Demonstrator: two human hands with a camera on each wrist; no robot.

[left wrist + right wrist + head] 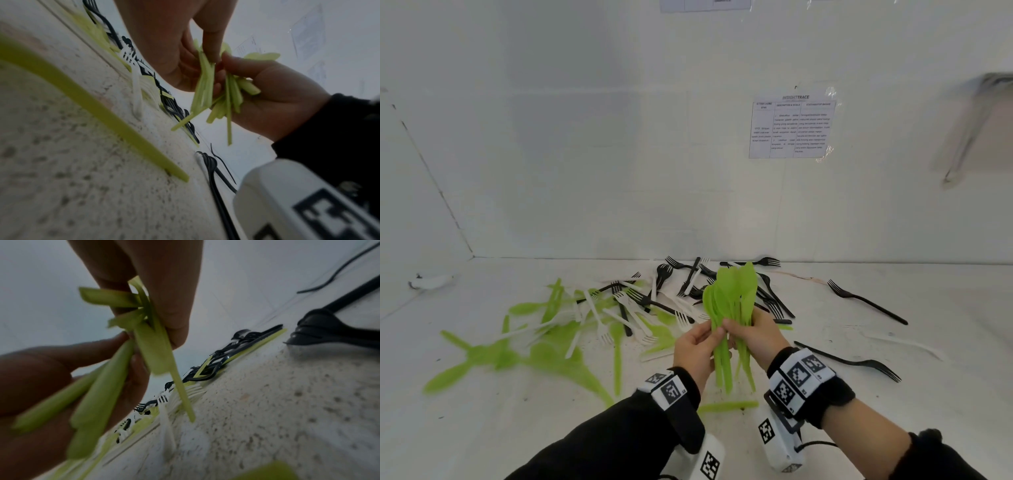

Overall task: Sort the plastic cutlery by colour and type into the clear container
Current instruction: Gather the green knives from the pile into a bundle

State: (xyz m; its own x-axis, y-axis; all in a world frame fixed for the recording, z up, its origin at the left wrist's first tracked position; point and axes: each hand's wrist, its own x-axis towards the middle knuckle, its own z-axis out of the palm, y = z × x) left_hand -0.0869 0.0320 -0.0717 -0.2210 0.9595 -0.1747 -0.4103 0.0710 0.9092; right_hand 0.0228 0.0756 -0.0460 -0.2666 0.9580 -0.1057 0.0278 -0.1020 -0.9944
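Both hands up over the white table (825,428), sharing 1 bunch of green spoons (732,298), bowls fanned upward. The left hand (697,346) pinches the handles from its side; the right hand (755,337) wraps the rest, fingers curled tight. Behind and left of the grip sprawls the mixed pile of cutlery (640,301), green, white and black. Right of the grip, a black fork (859,365) lies alone.

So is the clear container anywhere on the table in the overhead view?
No, the table shows only loose green, white and black cutlery, plus the green bunch that both hands hold.
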